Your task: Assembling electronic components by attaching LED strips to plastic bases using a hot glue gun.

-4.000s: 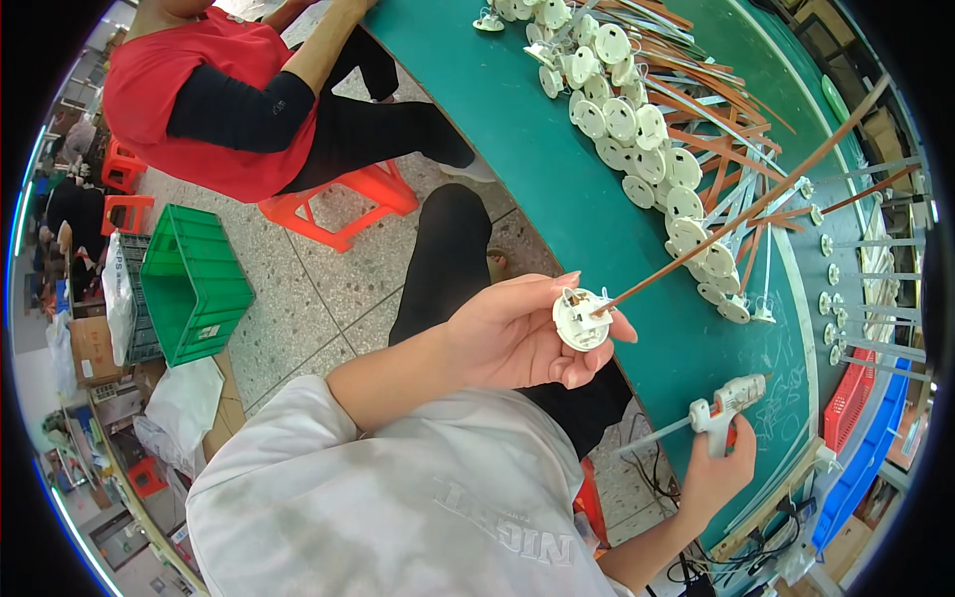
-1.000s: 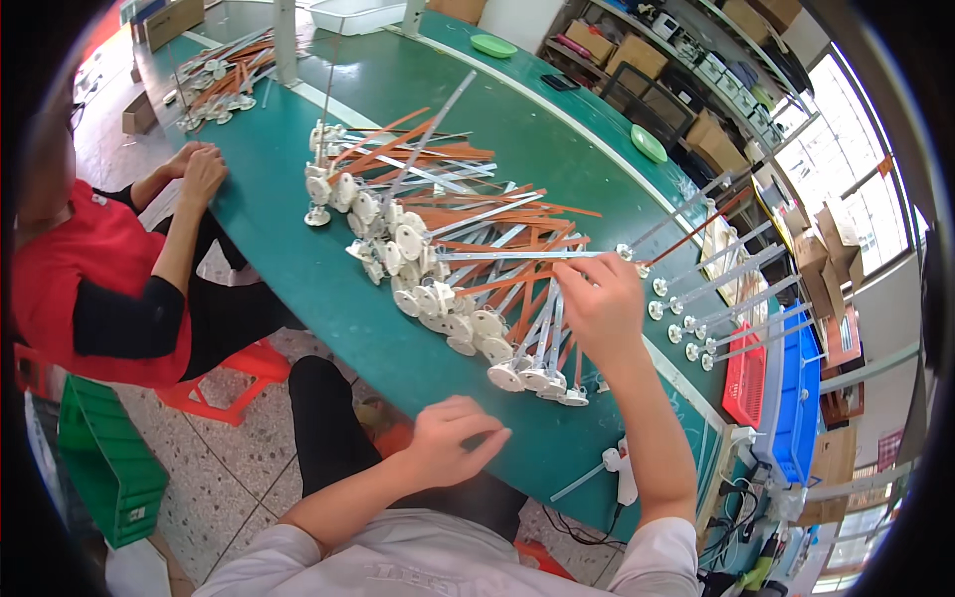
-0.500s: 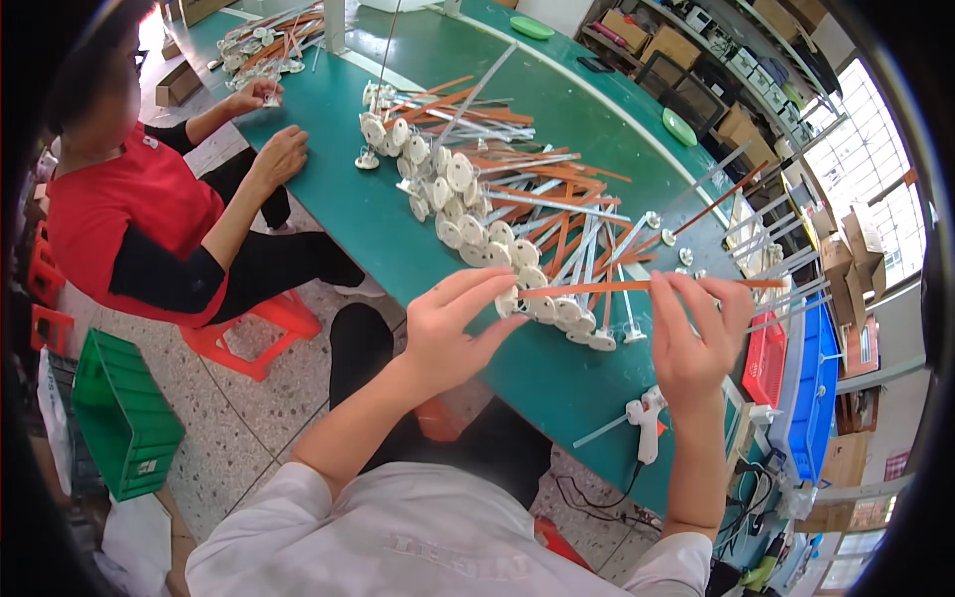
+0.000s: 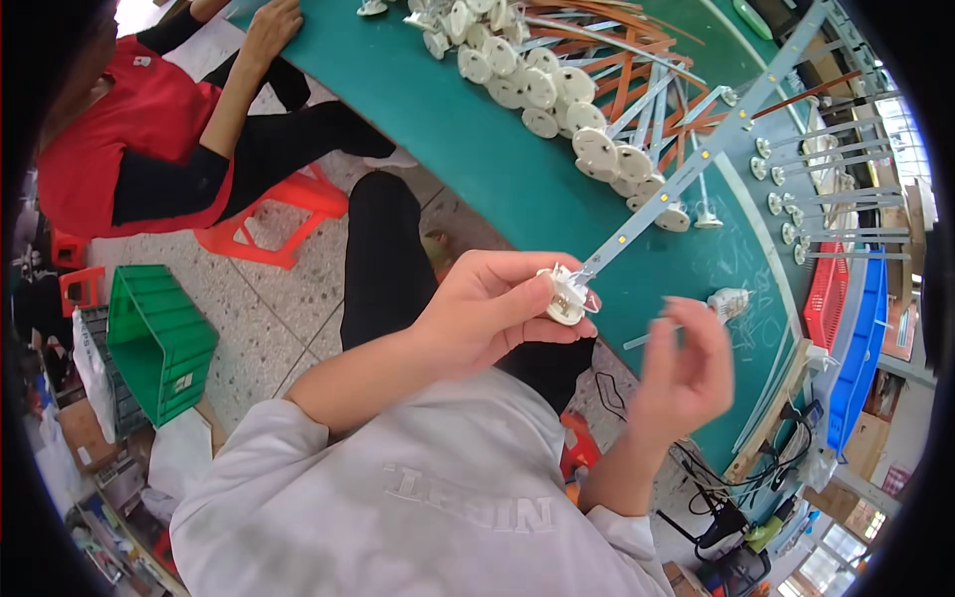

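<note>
over the green table (image 4: 517,189), left hand (image 4: 492,308) grips a white disc (image 4: 565,296); right hand (image 4: 681,373) open, raised.

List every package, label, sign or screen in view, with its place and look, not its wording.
Cardboard box: brown, on the floor at lower left, beside the green crate.
Small label: pale rectangle on that crate's side.
No screens or signs can be made out.

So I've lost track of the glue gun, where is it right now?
In the head view the white glue gun lies on the green table, to the person's right, just beyond the raised right hand and near the table's front edge.
</note>
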`<state>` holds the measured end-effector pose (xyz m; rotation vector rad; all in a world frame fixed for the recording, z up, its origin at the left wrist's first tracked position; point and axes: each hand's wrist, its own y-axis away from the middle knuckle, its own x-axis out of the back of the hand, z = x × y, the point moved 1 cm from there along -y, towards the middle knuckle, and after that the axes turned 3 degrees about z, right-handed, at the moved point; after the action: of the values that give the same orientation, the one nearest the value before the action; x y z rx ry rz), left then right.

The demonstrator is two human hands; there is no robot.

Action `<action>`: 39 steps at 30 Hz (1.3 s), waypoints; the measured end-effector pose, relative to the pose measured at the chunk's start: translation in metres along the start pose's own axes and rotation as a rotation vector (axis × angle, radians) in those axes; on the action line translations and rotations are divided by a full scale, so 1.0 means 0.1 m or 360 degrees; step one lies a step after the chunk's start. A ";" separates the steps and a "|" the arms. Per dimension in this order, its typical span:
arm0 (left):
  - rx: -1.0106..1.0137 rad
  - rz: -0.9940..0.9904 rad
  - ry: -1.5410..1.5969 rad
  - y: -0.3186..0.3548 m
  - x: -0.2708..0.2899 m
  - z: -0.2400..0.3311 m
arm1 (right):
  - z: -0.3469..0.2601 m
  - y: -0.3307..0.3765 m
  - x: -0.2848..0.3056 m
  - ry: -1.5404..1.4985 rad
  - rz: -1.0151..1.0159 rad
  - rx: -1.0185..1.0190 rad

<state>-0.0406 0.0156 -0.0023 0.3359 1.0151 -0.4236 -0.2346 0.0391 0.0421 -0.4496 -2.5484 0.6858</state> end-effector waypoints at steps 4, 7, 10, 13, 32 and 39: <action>0.0019 0.0167 -0.0025 0.03 -0.02 -0.03 | 0.52 0.11 0.56 0.1084 0.0323 -0.0283; 0.0085 0.0163 0.0039 -0.01 0.01 -0.07 | 0.91 0.30 0.89 0.1831 0.0081 -0.0403; 0.0107 0.0177 0.0034 -0.01 0.01 -0.06 | 0.96 0.31 0.89 0.1711 -0.0048 -0.0655; 0.0146 0.0206 0.0059 0.00 -0.01 -0.04 | 0.88 0.23 0.78 0.1591 -0.0039 -0.0546; 0.0122 0.0083 -0.0381 -0.06 -0.09 0.01 | -0.09 -0.09 -0.34 -0.0887 -0.0079 -0.1024; 0.0147 0.0119 -0.0254 -0.01 -0.08 -0.02 | -0.08 0.00 -0.39 -0.0819 -0.0007 -0.0872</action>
<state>-0.0462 0.0168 0.0037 0.4152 0.8262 -0.4235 -0.1974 0.0261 0.0345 -0.4879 -3.2278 0.0807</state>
